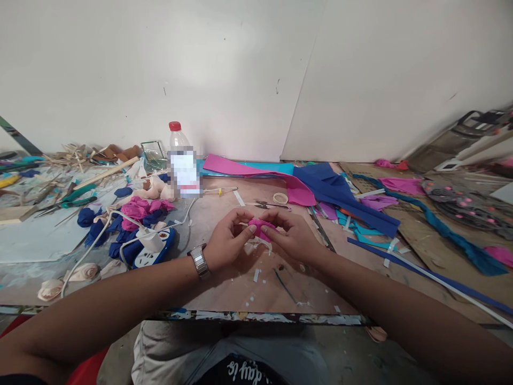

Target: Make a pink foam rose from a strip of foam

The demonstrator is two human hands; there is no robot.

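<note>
A small piece of pink crepe paper [261, 228] is pinched between both hands above the middle of the table. My left hand [232, 236], with a metal watch [199, 261] at the wrist, grips its left end between thumb and fingers. On the other end, my right hand [296, 235] presses with its thumb, fingers curled behind. Some pale, whitish material [260, 247] shows just below the pink piece; I cannot make out what it is. Beyond the hands lie a roll of tape [280, 199] and a long pink strip [248, 167].
Pink rosettes [138, 209] and dark blue ones pile up at left, beside a blue-and-white power strip [154, 250] with a white cable. A red-capped bottle [176, 133] stands near the wall. Dark blue sheets [340, 195] and a white rod [444, 278] lie at right.
</note>
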